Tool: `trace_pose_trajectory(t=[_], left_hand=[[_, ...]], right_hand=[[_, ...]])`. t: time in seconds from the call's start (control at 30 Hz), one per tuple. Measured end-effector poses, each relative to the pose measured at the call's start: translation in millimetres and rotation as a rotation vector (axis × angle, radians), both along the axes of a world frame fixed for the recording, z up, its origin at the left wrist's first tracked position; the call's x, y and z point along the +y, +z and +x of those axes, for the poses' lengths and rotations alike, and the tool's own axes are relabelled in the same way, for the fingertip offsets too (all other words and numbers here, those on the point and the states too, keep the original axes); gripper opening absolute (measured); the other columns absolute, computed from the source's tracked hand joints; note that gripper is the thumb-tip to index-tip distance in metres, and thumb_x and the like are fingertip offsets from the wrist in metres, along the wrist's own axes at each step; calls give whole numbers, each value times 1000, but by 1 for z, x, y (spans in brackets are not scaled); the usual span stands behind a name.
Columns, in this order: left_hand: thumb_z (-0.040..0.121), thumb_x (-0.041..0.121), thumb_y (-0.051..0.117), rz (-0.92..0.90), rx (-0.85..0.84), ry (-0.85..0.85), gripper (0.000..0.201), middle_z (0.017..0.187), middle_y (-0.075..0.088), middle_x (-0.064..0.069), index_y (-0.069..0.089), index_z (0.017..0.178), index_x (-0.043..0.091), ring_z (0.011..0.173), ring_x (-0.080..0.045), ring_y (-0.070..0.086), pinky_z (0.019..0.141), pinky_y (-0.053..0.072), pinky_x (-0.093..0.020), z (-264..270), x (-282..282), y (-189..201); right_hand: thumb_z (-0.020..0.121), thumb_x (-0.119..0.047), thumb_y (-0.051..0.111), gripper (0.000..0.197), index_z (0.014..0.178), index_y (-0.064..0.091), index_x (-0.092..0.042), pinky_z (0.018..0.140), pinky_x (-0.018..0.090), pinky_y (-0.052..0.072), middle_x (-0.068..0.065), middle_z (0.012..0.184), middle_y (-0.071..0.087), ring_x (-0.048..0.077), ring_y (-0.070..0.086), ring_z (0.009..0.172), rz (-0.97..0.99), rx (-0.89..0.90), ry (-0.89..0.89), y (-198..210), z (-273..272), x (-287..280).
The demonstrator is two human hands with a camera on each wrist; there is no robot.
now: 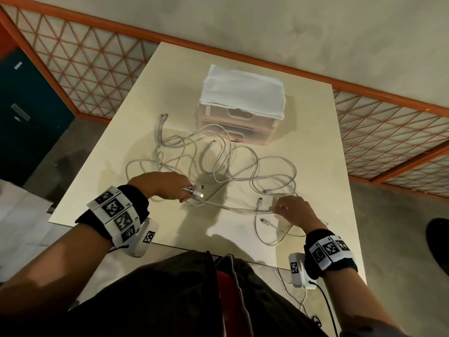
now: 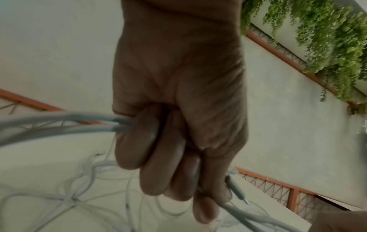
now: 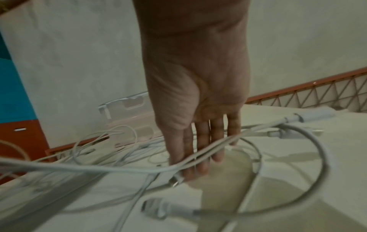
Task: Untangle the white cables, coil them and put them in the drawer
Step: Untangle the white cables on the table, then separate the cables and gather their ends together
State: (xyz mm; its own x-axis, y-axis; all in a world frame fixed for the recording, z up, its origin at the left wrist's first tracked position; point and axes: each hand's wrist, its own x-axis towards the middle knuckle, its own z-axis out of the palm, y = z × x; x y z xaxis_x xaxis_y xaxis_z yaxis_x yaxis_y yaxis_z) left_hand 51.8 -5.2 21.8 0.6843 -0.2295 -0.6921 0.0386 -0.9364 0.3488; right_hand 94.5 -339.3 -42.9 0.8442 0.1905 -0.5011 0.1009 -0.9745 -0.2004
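Near edge first; the left hand (image 1: 167,184) is fisting around a bundle of the white cables (image 1: 218,161), fingers (image 2: 158,157) curled tight on several strands, plug ends sticking out at its 3 o'clock side; the right hand (image 1: 295,211) is lying nearly flat, fingers (image 3: 200,146) straight, strands running across them, pressing rather than gripping as far as the wrist view shows; a taut run of cable is stretching between the two hands; loose loops and a connector are lying on the tabletop (image 1: 315,132) at 6 o'clock of the right hand.

Handling guess: cables are looking light, limp, smooth-jacketed, likely slipping through a loose hold; knots probably tightening if pulled hard; better taking hold just behind a plug and feeding that end back through the loops.

Middle: the tangle is sprawling across the tabletop, still knotted, nothing coiled.

Far, 12 o'clock: a translucent drawer unit (image 1: 240,122) under a white cloth (image 1: 243,91); both drawers are appearing closed; contents cannot tell; one loop is touching its lower front.
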Motion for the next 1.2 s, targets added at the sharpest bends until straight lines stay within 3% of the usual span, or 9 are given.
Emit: trace_pose_trajectory(t=[0.13, 0.23, 0.37, 0.47, 0.63, 0.8, 1.03, 1.13, 1.2], left_hand=[[97, 24, 40, -70, -108, 116, 29, 70, 48, 2, 44, 68, 21, 72, -20, 48, 57, 32, -24, 3, -5, 2], [98, 22, 37, -138, -218, 228, 22, 77, 51, -4, 48, 82, 12, 64, -18, 45, 54, 32, -26, 6, -11, 7], [99, 20, 37, -157, -292, 286, 29, 97, 60, -19, 54, 103, -3, 82, -35, 57, 63, 35, -30, 9, -20, 10], [99, 20, 36, -151, -298, 285, 29, 106, 61, -26, 53, 104, -3, 92, -39, 57, 66, 34, -30, 9, -22, 9], [99, 19, 35, -179, -290, 294, 26, 88, 56, -14, 53, 96, 1, 65, -21, 45, 52, 30, -26, 11, -23, 6], [98, 22, 37, -230, -276, 343, 25, 73, 60, -6, 55, 86, 8, 58, -9, 49, 52, 33, -21, 15, -19, 1], [88, 39, 57, -401, -422, 380, 40, 116, 64, -1, 56, 119, 14, 106, -14, 59, 85, 41, -25, 16, -14, -5], [92, 35, 51, -569, -477, 487, 29, 76, 58, 7, 56, 108, 10, 56, 3, 51, 56, 40, -15, 16, -23, 3], [96, 36, 42, -663, -471, 554, 35, 54, 46, 13, 53, 103, 4, 40, -3, 39, 48, 38, -21, 15, -26, 7]], right_hand=[[88, -28, 58, 21, 75, 61, -12, 70, 35, 47, 8, 76, 66, 28, 63, 79, 273, -211, -16, 1, -4, 22], [87, -22, 58, 24, 66, 60, -11, 69, 34, 52, 6, 59, 67, 21, 64, 62, 349, -70, 33, 9, -7, 39], [73, -22, 71, 14, 69, 59, -18, 65, 31, 49, 4, 71, 65, 23, 63, 72, 254, 82, 62, 0, -12, 53], [62, -13, 80, 35, 80, 50, -15, 58, 27, 36, -1, 70, 56, 16, 51, 64, 247, 87, 39, -10, -15, 55], [64, 6, 66, 33, 87, 46, -8, 55, 28, 39, 4, 77, 56, 21, 51, 65, 360, 55, 57, -13, -11, 55], [68, 5, 74, 44, 104, 54, -10, 56, 10, 44, -4, 74, 64, -2, 57, 58, 525, 291, 95, 10, -2, 68], [78, -3, 73, 15, 84, 65, -14, 74, 23, 50, 7, 81, 70, 14, 63, 75, 804, 330, 150, 77, 22, 91], [83, 4, 64, 9, 89, 63, -3, 71, 21, 54, -2, 73, 71, 10, 65, 67, 928, 327, 80, 92, 28, 102], [84, 1, 65, 8, 91, 64, 1, 69, 22, 55, 1, 72, 69, 10, 65, 64, 954, 263, 72, 98, 30, 110]])
